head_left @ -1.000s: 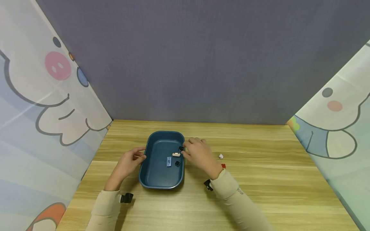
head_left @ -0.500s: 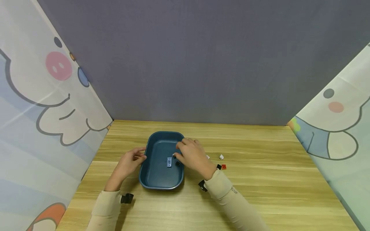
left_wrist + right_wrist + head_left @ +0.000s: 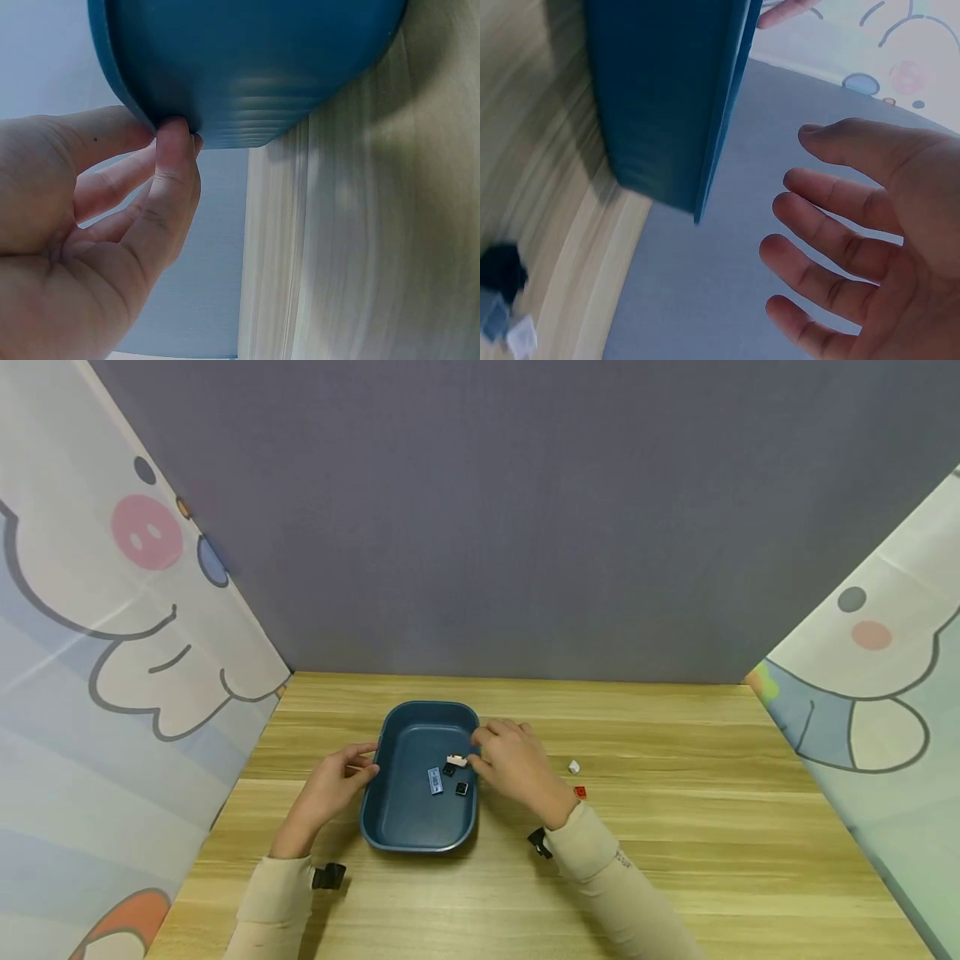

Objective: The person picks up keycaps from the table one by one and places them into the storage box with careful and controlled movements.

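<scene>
A dark blue tray [image 3: 420, 847] stands on the table, and small bricks lie in its right half. Among them are a light blue printed brick [image 3: 435, 781], a white brick [image 3: 457, 761] and two black bricks, one [image 3: 448, 769] beside the white one, the other [image 3: 461, 788] nearer me. My left hand [image 3: 337, 782] pinches the tray's left rim; the left wrist view shows thumb and fingers at the tray wall [image 3: 247, 82]. Over the right rim hovers my right hand [image 3: 513, 766], its fingers loosely bent and holding nothing in the right wrist view.
To the right on the wooden table [image 3: 712, 827] lie a small white piece [image 3: 573, 767] and a red brick [image 3: 581, 792]. The right wrist view shows a dark piece [image 3: 502, 270] there too. A grey wall [image 3: 525, 568] rises behind the table.
My right hand moved left over the tray's bricks, then drew back right to the rim. One black brick shifted left and nearer me, and the light blue brick turned slightly. My left hand stayed put.
</scene>
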`<control>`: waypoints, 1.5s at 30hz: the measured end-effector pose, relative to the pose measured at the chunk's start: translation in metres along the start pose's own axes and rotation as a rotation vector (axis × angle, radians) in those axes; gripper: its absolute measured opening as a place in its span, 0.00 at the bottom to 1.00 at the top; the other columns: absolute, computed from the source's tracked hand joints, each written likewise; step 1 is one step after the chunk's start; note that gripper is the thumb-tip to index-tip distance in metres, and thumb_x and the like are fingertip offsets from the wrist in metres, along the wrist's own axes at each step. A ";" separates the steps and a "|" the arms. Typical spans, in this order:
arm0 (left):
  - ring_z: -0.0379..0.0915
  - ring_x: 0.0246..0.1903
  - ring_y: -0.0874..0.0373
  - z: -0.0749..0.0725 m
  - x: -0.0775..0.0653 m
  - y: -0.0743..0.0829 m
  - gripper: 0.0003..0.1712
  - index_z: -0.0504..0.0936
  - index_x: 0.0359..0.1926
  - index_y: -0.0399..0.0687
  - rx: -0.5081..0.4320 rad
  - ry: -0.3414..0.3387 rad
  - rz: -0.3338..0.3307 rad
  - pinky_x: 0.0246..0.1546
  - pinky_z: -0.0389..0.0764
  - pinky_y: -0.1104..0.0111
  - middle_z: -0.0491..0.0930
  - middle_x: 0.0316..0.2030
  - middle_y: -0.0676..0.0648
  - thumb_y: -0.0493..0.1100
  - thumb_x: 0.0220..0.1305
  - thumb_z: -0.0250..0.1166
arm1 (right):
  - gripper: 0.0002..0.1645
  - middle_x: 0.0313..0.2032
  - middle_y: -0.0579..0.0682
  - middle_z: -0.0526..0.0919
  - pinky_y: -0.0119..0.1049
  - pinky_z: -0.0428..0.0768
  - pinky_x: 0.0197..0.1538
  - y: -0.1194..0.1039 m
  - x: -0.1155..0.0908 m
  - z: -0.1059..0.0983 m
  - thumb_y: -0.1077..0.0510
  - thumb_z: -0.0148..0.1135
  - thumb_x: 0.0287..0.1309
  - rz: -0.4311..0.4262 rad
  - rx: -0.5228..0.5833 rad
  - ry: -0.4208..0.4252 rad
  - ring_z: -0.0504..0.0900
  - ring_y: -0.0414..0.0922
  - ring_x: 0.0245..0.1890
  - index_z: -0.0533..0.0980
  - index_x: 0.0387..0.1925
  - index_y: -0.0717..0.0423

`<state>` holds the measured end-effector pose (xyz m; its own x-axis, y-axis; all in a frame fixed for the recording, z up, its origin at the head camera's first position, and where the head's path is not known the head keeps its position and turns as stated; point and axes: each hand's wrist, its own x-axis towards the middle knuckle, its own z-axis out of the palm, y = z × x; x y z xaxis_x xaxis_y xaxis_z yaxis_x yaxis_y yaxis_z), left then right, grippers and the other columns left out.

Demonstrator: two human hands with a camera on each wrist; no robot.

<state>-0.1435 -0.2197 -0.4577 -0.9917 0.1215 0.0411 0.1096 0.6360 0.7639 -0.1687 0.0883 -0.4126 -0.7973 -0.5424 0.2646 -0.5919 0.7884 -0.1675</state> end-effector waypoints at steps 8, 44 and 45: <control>0.82 0.42 0.43 0.000 0.000 -0.002 0.23 0.76 0.65 0.37 0.006 0.002 0.011 0.40 0.83 0.55 0.83 0.45 0.38 0.38 0.71 0.64 | 0.13 0.37 0.47 0.81 0.52 0.78 0.44 0.030 -0.028 -0.012 0.51 0.73 0.59 0.048 -0.024 0.052 0.80 0.50 0.38 0.83 0.43 0.53; 0.82 0.42 0.43 0.001 0.001 -0.001 0.24 0.76 0.65 0.38 0.008 -0.009 0.001 0.40 0.83 0.54 0.82 0.44 0.39 0.40 0.71 0.64 | 0.10 0.28 0.43 0.76 0.55 0.80 0.45 0.072 -0.081 0.035 0.53 0.74 0.56 0.173 -0.013 -0.089 0.77 0.46 0.32 0.83 0.33 0.54; 0.82 0.42 0.43 0.000 0.000 -0.001 0.24 0.75 0.65 0.37 0.011 -0.011 0.004 0.40 0.83 0.54 0.82 0.45 0.38 0.39 0.71 0.63 | 0.10 0.28 0.43 0.76 0.56 0.79 0.46 0.072 -0.081 0.036 0.53 0.74 0.56 0.176 -0.013 -0.091 0.77 0.46 0.33 0.83 0.33 0.54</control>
<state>-0.1441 -0.2201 -0.4587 -0.9905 0.1326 0.0367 0.1142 0.6437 0.7567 -0.1510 0.1790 -0.4801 -0.8962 -0.4193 0.1451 -0.4412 0.8768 -0.1911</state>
